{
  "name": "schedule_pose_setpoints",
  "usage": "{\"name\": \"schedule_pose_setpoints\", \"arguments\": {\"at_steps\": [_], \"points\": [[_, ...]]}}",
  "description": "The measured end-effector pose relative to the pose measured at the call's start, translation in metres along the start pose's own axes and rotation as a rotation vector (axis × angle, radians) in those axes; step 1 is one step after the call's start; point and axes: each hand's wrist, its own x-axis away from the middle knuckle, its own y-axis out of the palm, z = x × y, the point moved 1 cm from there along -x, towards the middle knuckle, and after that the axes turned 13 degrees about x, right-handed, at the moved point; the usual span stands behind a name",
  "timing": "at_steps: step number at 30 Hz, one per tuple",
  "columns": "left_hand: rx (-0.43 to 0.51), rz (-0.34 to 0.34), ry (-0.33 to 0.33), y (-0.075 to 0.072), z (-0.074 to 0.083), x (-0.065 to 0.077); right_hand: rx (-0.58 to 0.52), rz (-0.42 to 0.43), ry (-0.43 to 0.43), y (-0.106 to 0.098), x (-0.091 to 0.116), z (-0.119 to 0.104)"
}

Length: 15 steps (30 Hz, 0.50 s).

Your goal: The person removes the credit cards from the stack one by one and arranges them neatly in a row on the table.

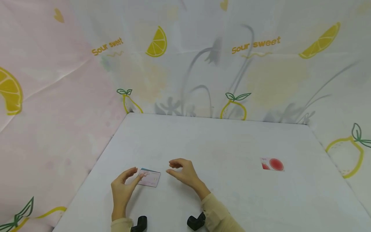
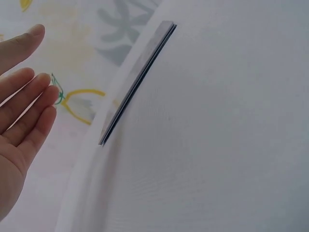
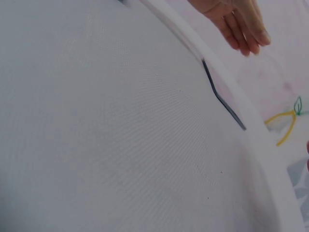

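Observation:
A small stack of cards (image 1: pixel 150 179) lies on the white table, a pale pink one on top and a blue edge showing beneath. From the side, in the left wrist view, the stacked cards (image 2: pixel 137 84) look thin and dark-edged. My left hand (image 1: pixel 123 185) is just left of the stack, its thumb overlapping the card's corner in the head view; the left wrist view shows that hand (image 2: pixel 19 106) apart from the cards, holding nothing. To the right of the stack, my right hand (image 1: pixel 185 174) hovers with loosely bent fingers and nothing between them.
Farther right on the white table (image 1: pixel 220 141) lies a white card with red circles (image 1: pixel 272 164). A lemon-patterned cloth (image 1: pixel 188 64) hangs behind and at the sides. Black devices (image 1: pixel 196 221) sit near both wrists.

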Motion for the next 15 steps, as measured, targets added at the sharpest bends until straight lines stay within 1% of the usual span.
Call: {"name": "schedule_pose_setpoints", "arguments": {"at_steps": [4,7,11,13,15], "points": [[-0.025,-0.006,-0.041,0.002,0.017,-0.006,0.045,-0.014,0.014,0.015,-0.005,0.018],[-0.062,-0.023,-0.074,0.002,0.026,-0.011,0.058,-0.028,0.022,0.021,-0.008,0.023],[-0.141,-0.075,-0.137,-0.001,0.024,-0.013,0.065,-0.061,0.028,0.029,-0.011,0.026],[-0.187,-0.115,-0.169,-0.004,0.021,-0.014,0.077,-0.078,0.028,0.034,-0.012,0.027],[-0.223,-0.154,-0.186,-0.007,0.019,-0.015,0.084,-0.093,0.033,0.038,-0.012,0.028]]}}
